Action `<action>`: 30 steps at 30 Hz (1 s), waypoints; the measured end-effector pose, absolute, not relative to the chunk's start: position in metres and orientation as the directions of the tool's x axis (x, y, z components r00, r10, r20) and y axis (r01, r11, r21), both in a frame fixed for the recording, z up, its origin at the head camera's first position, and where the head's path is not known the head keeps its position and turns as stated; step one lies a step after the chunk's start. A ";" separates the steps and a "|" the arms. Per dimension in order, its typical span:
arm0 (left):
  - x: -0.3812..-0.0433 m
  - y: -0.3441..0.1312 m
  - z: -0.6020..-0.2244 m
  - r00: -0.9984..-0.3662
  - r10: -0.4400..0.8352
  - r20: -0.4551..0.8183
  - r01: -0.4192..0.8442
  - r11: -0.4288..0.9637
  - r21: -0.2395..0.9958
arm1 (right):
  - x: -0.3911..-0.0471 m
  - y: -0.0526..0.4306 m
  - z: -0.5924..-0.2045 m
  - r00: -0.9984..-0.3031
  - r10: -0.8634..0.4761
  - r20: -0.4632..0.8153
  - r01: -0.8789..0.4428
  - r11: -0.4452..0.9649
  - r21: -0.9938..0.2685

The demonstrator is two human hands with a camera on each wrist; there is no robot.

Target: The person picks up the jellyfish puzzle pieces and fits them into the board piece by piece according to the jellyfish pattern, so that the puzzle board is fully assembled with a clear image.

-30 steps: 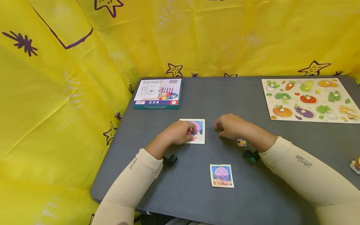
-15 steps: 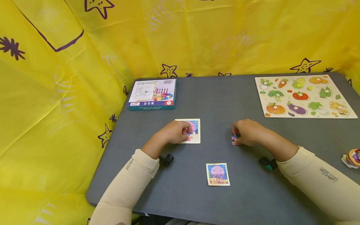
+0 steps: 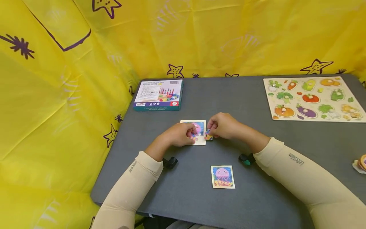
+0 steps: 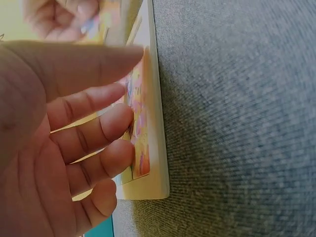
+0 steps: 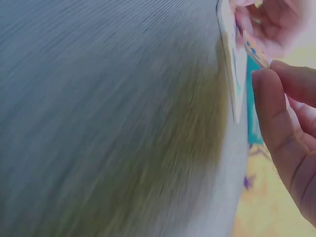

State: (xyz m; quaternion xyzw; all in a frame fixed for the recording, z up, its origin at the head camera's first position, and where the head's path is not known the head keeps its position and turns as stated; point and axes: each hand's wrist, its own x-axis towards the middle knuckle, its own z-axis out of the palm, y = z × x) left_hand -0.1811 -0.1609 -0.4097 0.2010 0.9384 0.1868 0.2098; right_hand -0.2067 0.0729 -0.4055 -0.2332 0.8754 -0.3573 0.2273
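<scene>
A small jigsaw puzzle board (image 3: 202,142) with a pale frame lies flat on the grey table, a pink jellyfish picture partly filled in. Over its left side rests my left hand (image 3: 178,135), hiding part of the picture. In the left wrist view its fingers (image 4: 118,121) touch the fitted pieces, loosely bent, with the thumb along the lower part. My right hand (image 3: 224,125) pinches a loose puzzle piece (image 3: 209,137) between thumb and index finger, right at the board's right edge. In the right wrist view the piece (image 5: 255,51) is tilted, raised above the table.
A jellyfish picture card (image 3: 223,177) lies nearer the front edge. At the back left is a flat toy box (image 3: 158,95). A wooden vegetable peg puzzle (image 3: 314,98) spreads across the back right. Small colourful items (image 3: 361,163) sit at the far right.
My right hand, earlier empty, has picked the loose puzzle piece off the table on the right and brought it left to the board. The left hand has stayed on the board.
</scene>
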 end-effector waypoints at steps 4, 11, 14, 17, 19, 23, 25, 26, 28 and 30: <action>-0.181 -0.157 -0.409 -0.830 0.449 -0.332 0.287 0.853 0.435 | -0.209 0.054 -0.408 -0.766 -0.593 -0.248 -0.254 0.635 -0.730; -0.182 -0.152 -0.412 -0.841 0.455 -0.294 0.316 0.853 0.416 | -0.211 0.039 -0.415 -0.771 -0.602 -0.208 -0.368 0.688 -0.625; -0.182 -0.151 -0.412 -0.842 0.461 -0.282 0.322 0.847 0.422 | -0.213 0.039 -0.415 -0.779 -0.589 -0.213 -0.372 0.709 -0.599; -0.182 -0.151 -0.411 -0.843 0.460 -0.279 0.314 0.842 0.438 | -0.216 0.040 -0.415 -0.792 -0.572 -0.213 -0.367 0.725 -0.582; -0.183 -0.150 -0.411 -0.844 0.457 -0.282 0.310 0.844 0.438 | -0.217 0.041 -0.417 -0.807 -0.550 -0.215 -0.356 0.744 -0.566; -0.182 -0.150 -0.409 -0.846 0.438 -0.303 0.295 0.859 0.418 | -0.218 0.039 -0.419 -0.821 -0.528 -0.217 -0.350 0.765 -0.540; -0.181 -0.149 -0.408 -0.846 0.426 -0.321 0.285 0.869 0.404 | -0.217 0.038 -0.419 -0.825 -0.524 -0.212 -0.355 0.773 -0.526; -0.181 -0.149 -0.408 -0.845 0.422 -0.328 0.282 0.874 0.396 | -0.216 0.038 -0.420 -0.826 -0.523 -0.210 -0.359 0.776 -0.518; -0.180 -0.150 -0.407 -0.846 0.414 -0.336 0.277 0.880 0.387 | -0.215 0.039 -0.420 -0.829 -0.523 -0.199 -0.373 0.782 -0.500; -0.180 -0.152 -0.406 -0.853 0.410 -0.322 0.277 0.880 0.387 | -0.214 0.043 -0.420 -0.839 -0.519 -0.165 -0.396 0.789 -0.470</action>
